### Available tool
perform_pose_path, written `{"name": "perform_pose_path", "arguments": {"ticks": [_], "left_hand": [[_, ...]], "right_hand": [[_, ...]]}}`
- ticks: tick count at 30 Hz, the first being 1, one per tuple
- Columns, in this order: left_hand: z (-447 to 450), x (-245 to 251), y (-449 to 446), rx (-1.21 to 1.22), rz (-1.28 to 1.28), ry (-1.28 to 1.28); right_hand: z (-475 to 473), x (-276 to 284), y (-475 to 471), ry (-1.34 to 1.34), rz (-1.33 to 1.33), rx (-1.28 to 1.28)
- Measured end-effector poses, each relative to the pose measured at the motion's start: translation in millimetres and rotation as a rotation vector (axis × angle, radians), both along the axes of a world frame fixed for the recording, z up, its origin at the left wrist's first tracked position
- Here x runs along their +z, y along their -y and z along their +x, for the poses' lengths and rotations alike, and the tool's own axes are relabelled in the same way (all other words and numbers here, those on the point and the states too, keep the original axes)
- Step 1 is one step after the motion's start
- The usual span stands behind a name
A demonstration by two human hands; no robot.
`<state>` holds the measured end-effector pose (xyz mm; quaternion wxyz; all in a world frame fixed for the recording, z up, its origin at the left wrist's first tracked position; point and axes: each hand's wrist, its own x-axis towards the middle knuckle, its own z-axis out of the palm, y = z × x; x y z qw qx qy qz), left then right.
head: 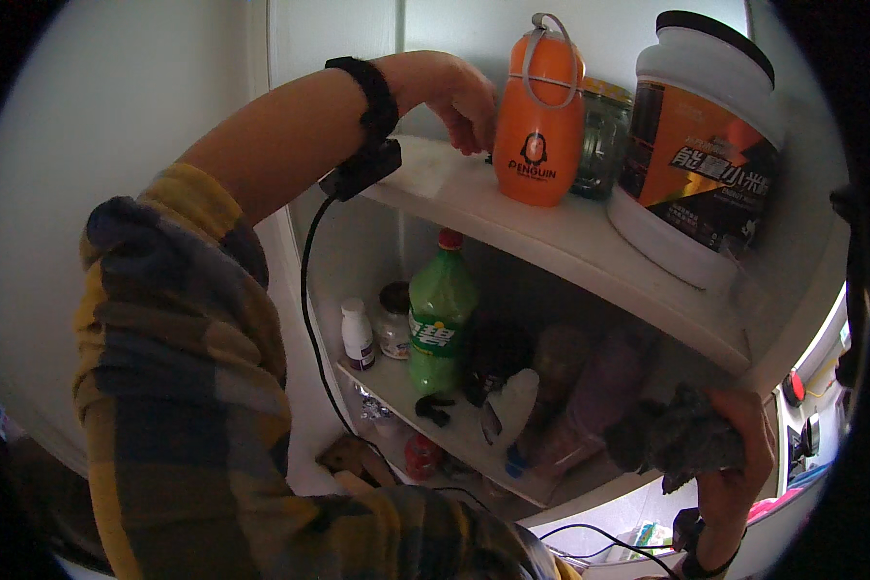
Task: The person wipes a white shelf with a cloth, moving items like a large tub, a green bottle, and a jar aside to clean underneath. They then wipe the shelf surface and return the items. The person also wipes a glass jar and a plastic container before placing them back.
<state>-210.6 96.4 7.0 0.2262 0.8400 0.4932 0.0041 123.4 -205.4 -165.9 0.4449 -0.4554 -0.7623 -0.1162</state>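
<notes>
My left hand [465,109] is over the upper shelf [435,170], just left of an orange bottle [540,123] with a grey strap loop; its fingers point down and partly hide behind the bottle, so whether they hold anything is unclear. Behind the bottle stands a glass jar [602,138] with a yellow lid. A big white tub [696,152] with a black lid and an orange and black label is at the right. Low at the right, my right hand [743,438] grips a crumpled dark grey cloth [685,435], below the upper shelf's right end.
The lower shelf [399,409] holds a small white bottle [357,335], a dark-lidded jar [395,322], a green plastic soda bottle [441,319] with a red cap and several dim items. Beneath it is a red object [422,457]. Black cables [312,290] hang from both wrists.
</notes>
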Motion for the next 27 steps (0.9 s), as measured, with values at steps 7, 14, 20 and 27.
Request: {"name": "perform_pose_path", "arguments": {"ticks": [7, 14, 20, 27], "left_hand": [[16, -8, 0, -0.04, 0.048, 0.239], [-11, 14, 30, -0.139, 0.061, 0.067], [-45, 35, 114, -0.105, 0.168, 0.189], [-92, 3, 161, 0.156, 0.755, 0.522]], "right_hand": [[-7, -1, -3, -0.068, 0.066, -0.023], [-9, -1, 0, -0.035, 0.045, -0.095], [-20, 8, 1, -0.023, 0.023, -0.072], [-68, 50, 12, -0.128, -0.315, 0.215]]}}
